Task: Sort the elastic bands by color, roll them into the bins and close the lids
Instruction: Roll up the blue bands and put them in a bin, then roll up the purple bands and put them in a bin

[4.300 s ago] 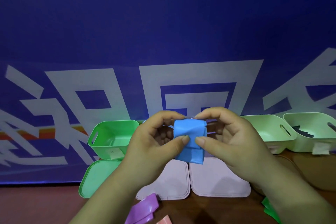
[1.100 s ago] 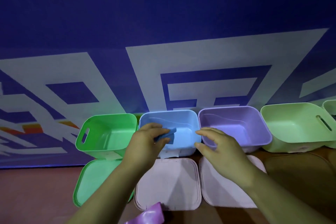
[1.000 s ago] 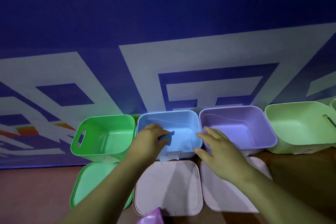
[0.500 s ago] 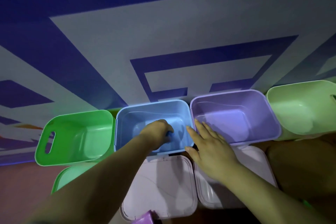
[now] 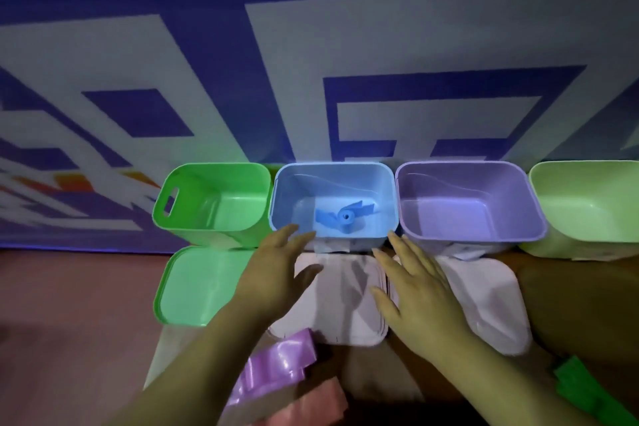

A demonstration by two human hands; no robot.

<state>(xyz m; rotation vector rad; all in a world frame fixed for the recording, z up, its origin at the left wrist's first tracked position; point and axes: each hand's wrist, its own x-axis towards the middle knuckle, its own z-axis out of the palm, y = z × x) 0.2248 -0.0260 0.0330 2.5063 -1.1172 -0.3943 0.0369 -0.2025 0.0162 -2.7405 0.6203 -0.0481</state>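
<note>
nearest on the desk lie a purple band (image 5: 276, 370) and a pink band (image 5: 313, 401). over the pale lids (image 5: 345, 304) hover the left hand (image 5: 276, 275) and right hand (image 5: 416, 290), each grip loose, fingers spread, holding nothing. beyond, the blue band (image 5: 345, 217) lies in the blue bin (image 5: 332, 165), rolled, tails running left-right.

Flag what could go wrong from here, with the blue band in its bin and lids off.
The blue band lies in the blue bin with tails splayed loose; it may unroll further and catch under a lid.
The left pale lid and right pale lid look alike under the left hand and right hand; the wrong one could be picked.
The purple band lies by the left forearm, which might sweep it aside.
</note>
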